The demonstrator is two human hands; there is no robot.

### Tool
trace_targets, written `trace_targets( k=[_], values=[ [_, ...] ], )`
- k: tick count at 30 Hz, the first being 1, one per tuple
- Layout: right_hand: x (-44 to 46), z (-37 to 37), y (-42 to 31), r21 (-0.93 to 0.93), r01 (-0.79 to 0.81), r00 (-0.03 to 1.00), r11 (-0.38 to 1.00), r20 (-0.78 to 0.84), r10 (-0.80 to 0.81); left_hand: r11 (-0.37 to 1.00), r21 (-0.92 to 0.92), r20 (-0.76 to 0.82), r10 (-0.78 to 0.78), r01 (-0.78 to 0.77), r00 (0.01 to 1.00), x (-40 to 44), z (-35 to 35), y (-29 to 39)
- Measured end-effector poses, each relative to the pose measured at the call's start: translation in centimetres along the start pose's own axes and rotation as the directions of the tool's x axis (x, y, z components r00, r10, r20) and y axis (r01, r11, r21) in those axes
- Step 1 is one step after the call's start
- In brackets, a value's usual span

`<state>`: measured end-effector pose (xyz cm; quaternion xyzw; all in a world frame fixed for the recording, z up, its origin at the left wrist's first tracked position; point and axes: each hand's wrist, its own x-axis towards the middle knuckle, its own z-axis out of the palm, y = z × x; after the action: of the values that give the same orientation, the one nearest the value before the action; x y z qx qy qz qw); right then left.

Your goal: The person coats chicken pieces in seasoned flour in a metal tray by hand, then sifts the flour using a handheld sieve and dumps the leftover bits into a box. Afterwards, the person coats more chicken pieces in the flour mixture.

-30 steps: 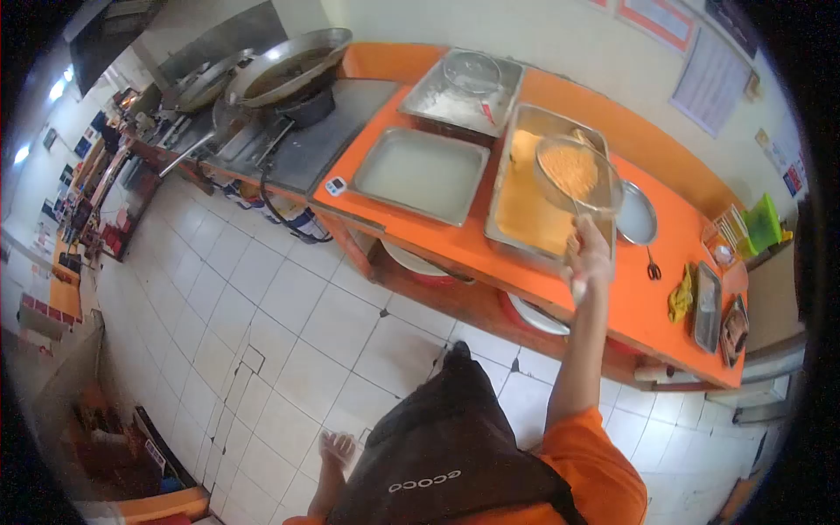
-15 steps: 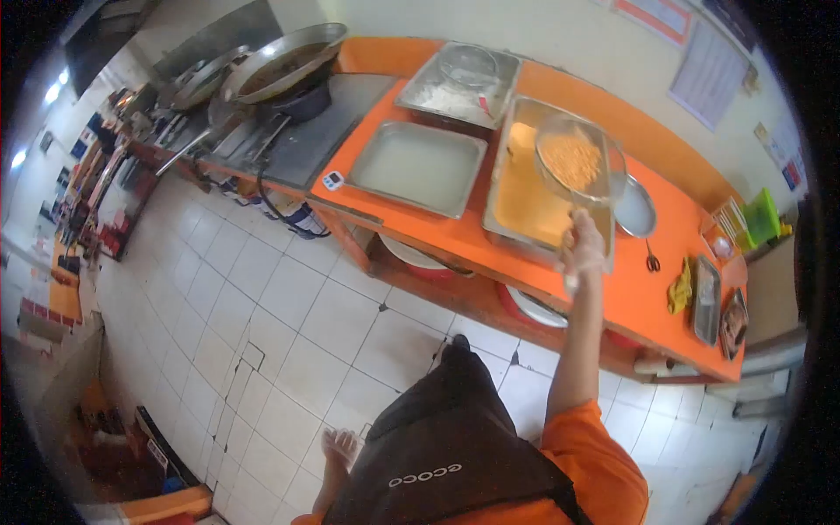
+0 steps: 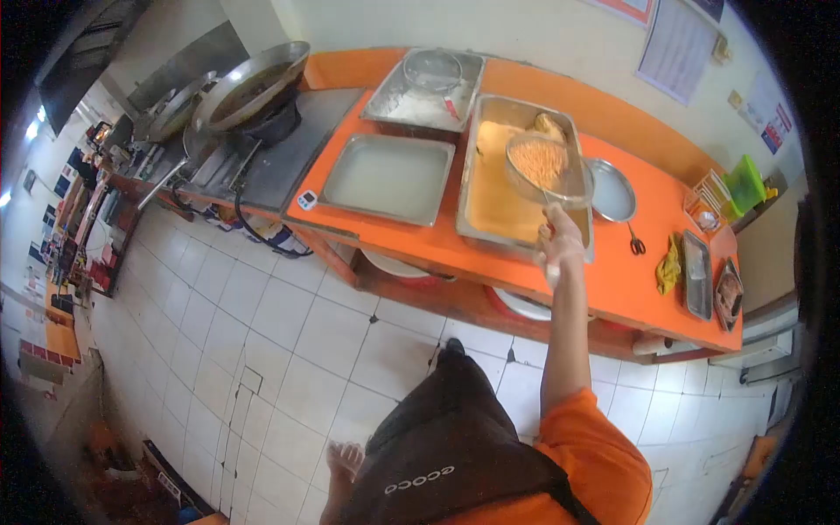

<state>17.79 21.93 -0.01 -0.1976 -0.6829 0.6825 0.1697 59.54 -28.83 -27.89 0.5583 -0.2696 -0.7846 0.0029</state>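
Note:
My right hand (image 3: 561, 241), dusted with pale powder, is closed round the handle of a wire strainer (image 3: 573, 185). Orange-yellow crumbs (image 3: 536, 161) lie in the strainer, which is over the right part of a deep metal pan (image 3: 462, 210). Yellow-orange powder (image 3: 500, 197) covers the pan's bottom, and a lumpy coated piece (image 3: 549, 128) shows at its back right corner. Low beside the black apron hangs my left hand (image 3: 344, 457), whitish with powder, its fingers apart and nothing in it.
A pan of cloudy liquid (image 3: 385, 179) and a white-powder pan (image 3: 407, 103) stand left on the orange counter (image 3: 612, 284). A round metal dish (image 3: 612, 191), scissors (image 3: 638, 244) and a yellow cloth (image 3: 668, 267) lie right. Large woks (image 3: 254, 92) stand at far left.
The view has shifted, so the counter sits further left. The strainer has moved toward me over the pan, uncovering the lumpy piece in the back corner. My left hand still hangs low.

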Motion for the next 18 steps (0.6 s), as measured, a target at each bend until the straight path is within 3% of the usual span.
trace_targets(
  k=[1, 2, 4, 5, 8, 11, 12, 15, 18],
  values=[
    [-1.6, 0.6, -2.7, 0.359, -0.408, 0.912, 0.839, 0.121, 0.392, 0.999, -0.037, -0.01, -0.02, 0.02, 1.0, 1.4, -1.0, -0.1],
    [-0.6, 0.7, -0.5, 0.265, -0.296, 0.955, 0.918, 0.089, 0.282, 0.997, -0.064, -0.03, -0.049, 0.047, 0.998, 1.9, -2.5, -0.2],
    [2.4, 0.3, 5.4, 0.053, -0.039, 0.998, 0.998, 0.047, 0.036, 0.999, 0.025, 0.092, -0.043, 0.041, 0.995, 1.2, -3.2, -0.1],
    [1.6, -0.4, 4.5, 0.134, -0.096, 0.995, 0.986, 0.045, 0.09, 0.998, 0.061, 0.161, -0.04, 0.03, 0.986, 1.2, -3.0, -0.1],
    [-1.2, -0.3, 0.1, 0.338, -0.222, 0.975, 0.915, 0.095, 0.201, 0.999, 0.027, -0.099, -0.019, 0.022, 0.995, 0.6, -0.9, -0.1],
    [-3.3, -0.8, -1.7, 0.421, -0.278, 0.961, 0.864, 0.133, 0.244, 0.993, 0.106, 0.174, 0.032, -0.051, 0.984, -0.3, -1.1, 0.0],
    [-2.5, 0.0, -2.7, 0.458, -0.278, 0.96, 0.844, 0.163, 0.228, 0.985, -0.039, 0.416, -0.135, 0.166, 0.899, 3.0, -4.1, 0.6],
    [-0.9, 1.1, 0.2, 0.461, -0.276, 0.96, 0.843, 0.181, 0.215, 0.995, -0.049, 0.112, -0.076, 0.081, 0.991, 2.7, -3.2, -0.1],
    [-1.8, 0.7, -1.8, 0.516, -0.341, 0.939, 0.786, 0.224, 0.261, 0.995, -0.028, 0.083, -0.095, 0.098, 0.992, 1.7, -1.1, 0.3]
  ],
)
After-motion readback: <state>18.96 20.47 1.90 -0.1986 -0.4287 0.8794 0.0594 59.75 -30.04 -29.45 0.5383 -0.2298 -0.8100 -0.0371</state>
